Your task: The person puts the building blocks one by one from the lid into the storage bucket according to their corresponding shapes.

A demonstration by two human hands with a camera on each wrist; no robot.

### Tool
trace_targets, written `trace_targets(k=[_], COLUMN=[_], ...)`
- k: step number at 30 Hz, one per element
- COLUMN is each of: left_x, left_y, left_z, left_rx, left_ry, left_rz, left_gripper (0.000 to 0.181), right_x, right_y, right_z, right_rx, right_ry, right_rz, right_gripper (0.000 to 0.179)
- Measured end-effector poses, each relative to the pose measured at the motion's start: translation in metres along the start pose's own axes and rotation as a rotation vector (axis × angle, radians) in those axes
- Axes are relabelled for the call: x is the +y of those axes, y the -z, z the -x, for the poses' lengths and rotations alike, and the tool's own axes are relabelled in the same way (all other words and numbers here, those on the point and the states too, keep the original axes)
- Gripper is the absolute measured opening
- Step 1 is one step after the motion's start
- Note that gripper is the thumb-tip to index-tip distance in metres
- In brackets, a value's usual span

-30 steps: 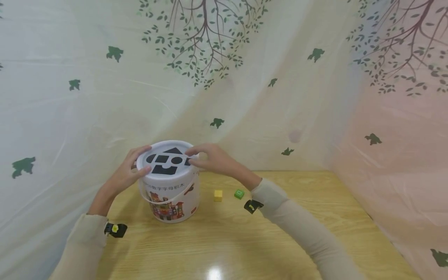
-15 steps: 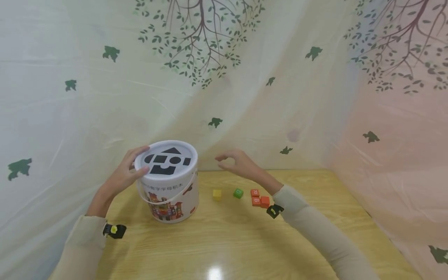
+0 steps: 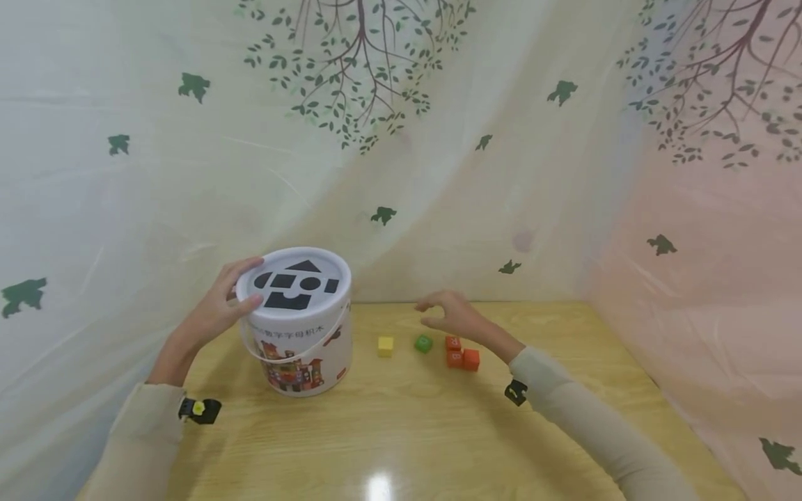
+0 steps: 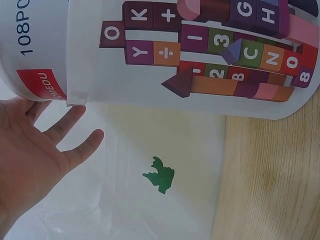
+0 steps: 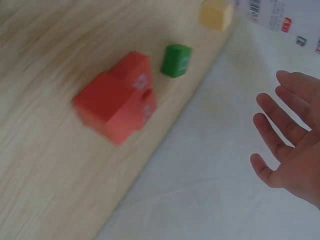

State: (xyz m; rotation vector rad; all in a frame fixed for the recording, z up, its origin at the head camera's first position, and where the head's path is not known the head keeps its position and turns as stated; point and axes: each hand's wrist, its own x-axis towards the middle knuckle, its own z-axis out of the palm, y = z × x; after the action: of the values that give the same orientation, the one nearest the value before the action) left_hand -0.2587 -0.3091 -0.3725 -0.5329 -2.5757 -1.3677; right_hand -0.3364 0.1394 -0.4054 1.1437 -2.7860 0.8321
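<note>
My left hand (image 3: pixel 219 300) rests at the left side of the lid of a white toy block bucket (image 3: pixel 294 355), thumb over the top rim. Its fingers look spread and nearly straight beside the bucket (image 4: pixel 150 102) in the left wrist view. My right hand (image 3: pixel 460 316) is raised with loosely bent fingers and holds nothing. Below it, a green letter block (image 3: pixel 423 343) and a cluster of red blocks (image 3: pixel 462 358) sit on the table. A yellow block (image 3: pixel 385 346) lies between the bucket and the green one.
The bucket lid (image 3: pixel 301 282) carries black shape prints, and a white handle (image 3: pixel 294 360) hangs down the front. The wooden table (image 3: pixel 388 424) meets a pale curtain (image 3: pixel 426 209) with printed trees and birds close behind the blocks.
My right hand has moved away from the bucket lid, rightward and down to above the blocks. The red blocks, hidden at first, now show. My left hand stays at the lid.
</note>
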Motion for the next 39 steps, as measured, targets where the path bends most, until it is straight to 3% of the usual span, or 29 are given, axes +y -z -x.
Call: trace_targets(k=[8,13,18,25,31,39], left_x=[0.000,0.000,-0.001,-0.001,0.001,0.000], left_y=[0.000,0.000,-0.001,0.001,0.001,0.000], left_z=[0.000,0.000,-0.001,-0.001,-0.002,-0.002], left_rx=[0.003,-0.001,-0.003,-0.004,-0.008,-0.008], left_ry=[-0.002,0.007,0.003,0.009,0.016,0.011], left_rz=[0.012,0.003,0.003,0.004,-0.005,-0.018], left_gripper=[0.073,0.073,0.073,0.074,0.075,0.075], right_x=[0.023,0.033,0.037,0.044,0.052,0.059], right_y=[0.000,-0.001,-0.002,-0.001,0.003,0.006], right_z=[0.024,0.038,0.051,0.065,0.072,0.084], right_rx=[-0.085,-0.128,-0.166,-0.172,-0.180,-0.167], right_ry=[0.051,0.025,-0.035,-0.038,-0.088,-0.096], right_rz=[0.164,0.221,0.224,0.254,0.228,0.193], right_gripper=[0.025,0.025,0.032,0.042,0.047,0.047])
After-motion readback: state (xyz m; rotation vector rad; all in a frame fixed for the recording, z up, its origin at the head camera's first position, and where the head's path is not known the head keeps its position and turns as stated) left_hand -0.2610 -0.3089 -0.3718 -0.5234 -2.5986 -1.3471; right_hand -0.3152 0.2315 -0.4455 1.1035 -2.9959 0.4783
